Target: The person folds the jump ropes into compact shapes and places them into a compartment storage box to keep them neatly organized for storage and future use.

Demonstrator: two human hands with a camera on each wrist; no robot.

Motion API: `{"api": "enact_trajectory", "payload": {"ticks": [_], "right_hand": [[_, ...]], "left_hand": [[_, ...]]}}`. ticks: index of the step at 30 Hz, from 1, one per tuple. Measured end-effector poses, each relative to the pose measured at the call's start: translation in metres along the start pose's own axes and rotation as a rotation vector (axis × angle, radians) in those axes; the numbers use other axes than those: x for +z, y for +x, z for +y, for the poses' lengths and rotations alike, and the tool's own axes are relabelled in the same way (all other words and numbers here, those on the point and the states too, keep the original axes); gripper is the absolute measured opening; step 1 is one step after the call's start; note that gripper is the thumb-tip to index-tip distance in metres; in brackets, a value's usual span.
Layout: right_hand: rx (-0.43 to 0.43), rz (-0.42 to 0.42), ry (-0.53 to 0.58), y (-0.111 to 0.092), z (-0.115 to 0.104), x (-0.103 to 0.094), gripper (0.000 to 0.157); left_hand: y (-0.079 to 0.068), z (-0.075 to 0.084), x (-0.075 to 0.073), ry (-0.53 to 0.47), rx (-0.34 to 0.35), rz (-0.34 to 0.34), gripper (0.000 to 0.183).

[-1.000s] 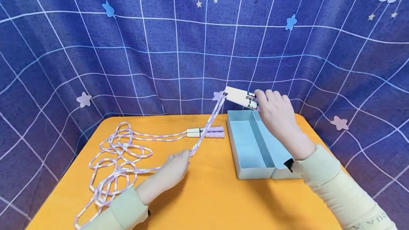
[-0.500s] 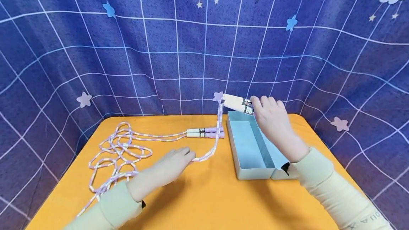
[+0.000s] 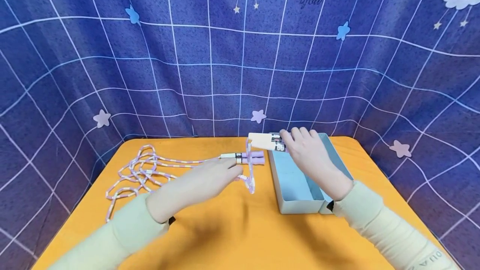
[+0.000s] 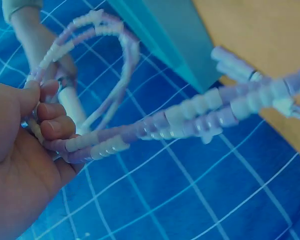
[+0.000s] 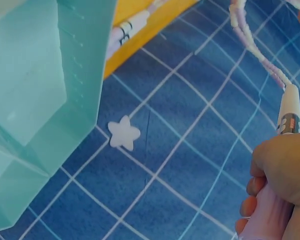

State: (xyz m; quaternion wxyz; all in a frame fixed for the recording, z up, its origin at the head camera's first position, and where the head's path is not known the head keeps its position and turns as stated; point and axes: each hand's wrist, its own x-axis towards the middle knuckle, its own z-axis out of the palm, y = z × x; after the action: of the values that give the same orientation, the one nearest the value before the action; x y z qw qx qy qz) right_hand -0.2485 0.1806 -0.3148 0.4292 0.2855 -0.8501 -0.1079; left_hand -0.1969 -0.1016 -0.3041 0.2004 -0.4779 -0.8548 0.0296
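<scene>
My right hand [image 3: 309, 151] grips the paired handles [image 3: 262, 141] of a beaded jump rope, white at the rope end and purple where the fingers wrap. From them the doubled white-and-purple rope [image 3: 251, 178] hangs in a short loop to my left hand [image 3: 210, 178]. In the left wrist view, that hand's fingers curl round the doubled strands [image 4: 179, 117], which trail away to the right. A second pair of handles [image 3: 256, 160] lies on the table behind the hanging loop. Its beaded cord [image 3: 140, 170] lies in loose loops at the left, partly hidden by my left forearm.
Two light-blue open boxes [image 3: 301, 207] stand side by side at the table's right, under my right hand and forearm. The table has an orange cover [image 3: 262, 236]. A blue gridded curtain [image 3: 225, 74] hangs behind it and at both sides.
My right hand has lowered the handles and brought them left. My left hand has moved up and right along with the rope, whose taut stretch between the hands now sags in a loop.
</scene>
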Motion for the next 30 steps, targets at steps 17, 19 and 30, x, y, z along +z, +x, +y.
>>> {"api": "enact_trajectory", "payload": {"ticks": [17, 19, 30], "right_hand": [[-0.197, -0.023, 0.031, 0.0, -0.024, -0.001, 0.021], [-0.208, 0.004, 0.039, 0.0, -0.025, -0.002, 0.027], [-0.171, 0.139, 0.119, 0.005, -0.024, -0.012, 0.027]], "left_hand": [[0.054, -0.015, -0.041, 0.008, 0.018, 0.051, 0.004], [0.057, -0.018, -0.042, -0.043, -0.009, 0.054, 0.004], [0.067, -0.047, -0.036, -0.435, -0.165, -0.012, 0.014]]}}
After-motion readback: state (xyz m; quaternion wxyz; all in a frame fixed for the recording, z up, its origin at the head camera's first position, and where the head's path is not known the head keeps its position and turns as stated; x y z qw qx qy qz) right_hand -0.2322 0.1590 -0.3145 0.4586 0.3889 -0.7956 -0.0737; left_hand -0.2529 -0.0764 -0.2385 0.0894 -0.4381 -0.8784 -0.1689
